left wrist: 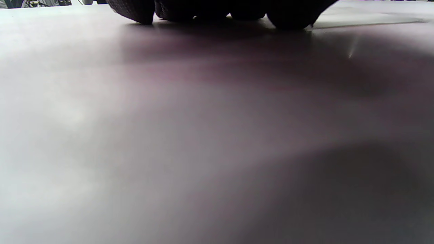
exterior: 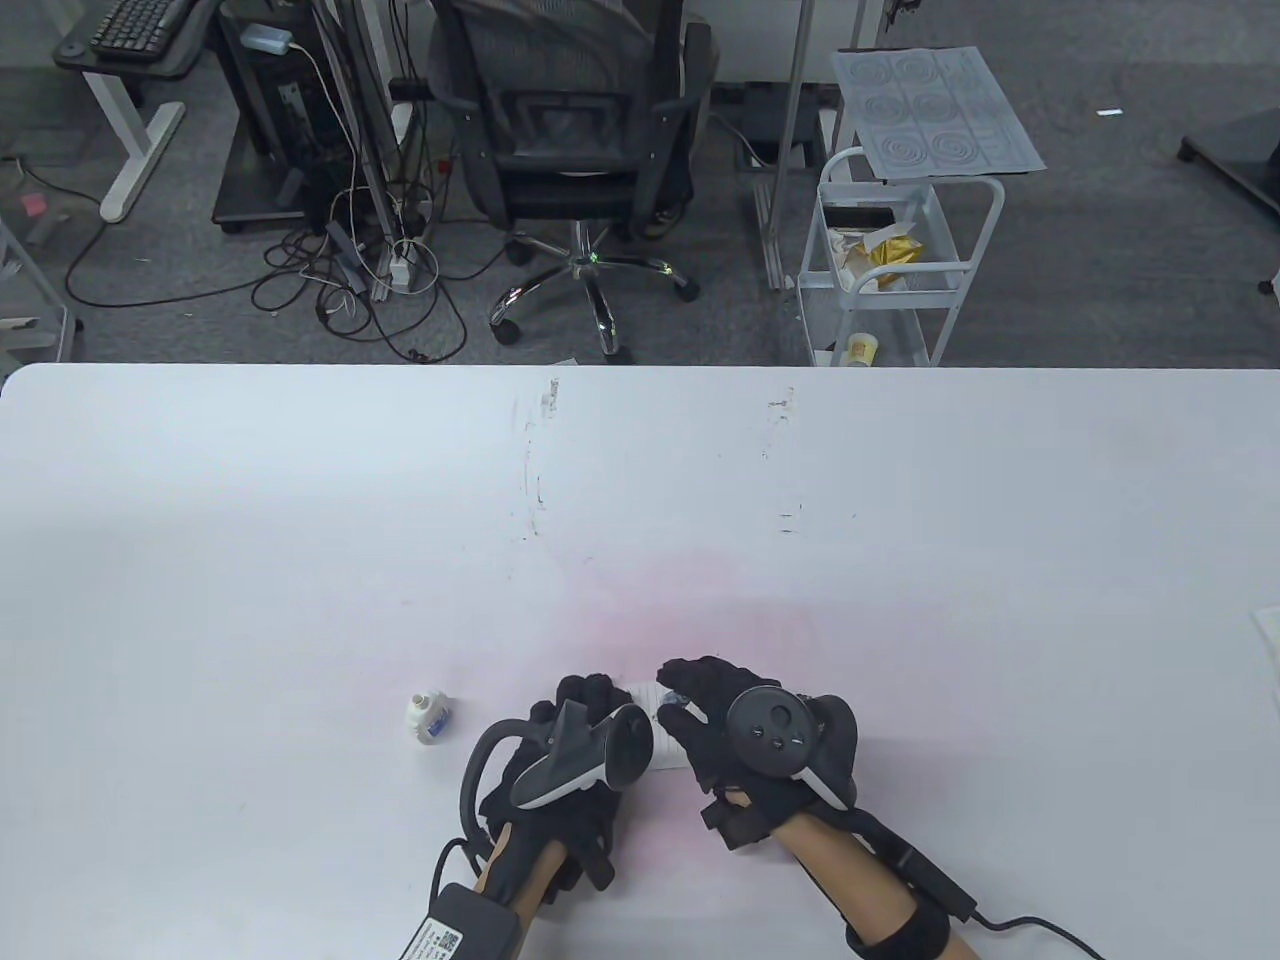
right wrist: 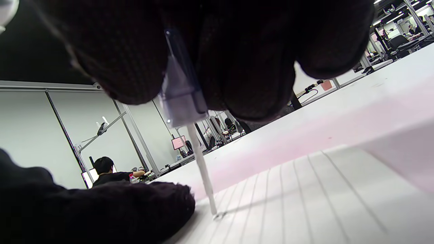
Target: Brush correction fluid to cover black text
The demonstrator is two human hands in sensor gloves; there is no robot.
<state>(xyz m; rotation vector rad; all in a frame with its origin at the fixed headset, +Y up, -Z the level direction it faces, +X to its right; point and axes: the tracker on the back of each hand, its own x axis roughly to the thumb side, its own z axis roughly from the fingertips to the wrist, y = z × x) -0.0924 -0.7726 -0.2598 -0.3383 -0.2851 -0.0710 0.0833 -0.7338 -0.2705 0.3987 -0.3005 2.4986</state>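
A small white correction fluid bottle (exterior: 428, 716), uncapped, stands on the white table (exterior: 640, 500) left of my hands. A lined slip of paper (exterior: 655, 725) lies between my hands, and it also shows in the right wrist view (right wrist: 305, 200). My left hand (exterior: 580, 715) rests on the paper's left end, with its fingertips (left wrist: 291, 15) flat on the table. My right hand (exterior: 690, 695) pinches the clear cap with the brush applicator (right wrist: 184, 101). The thin white brush stem (right wrist: 203, 173) points down and its tip touches the lined paper. No black text is visible.
The table's far edge (exterior: 640, 368) borders an office chair (exterior: 575, 150) and a white wire cart (exterior: 890, 260) on the floor beyond. Another sheet of paper (exterior: 1268, 640) lies at the table's right edge.
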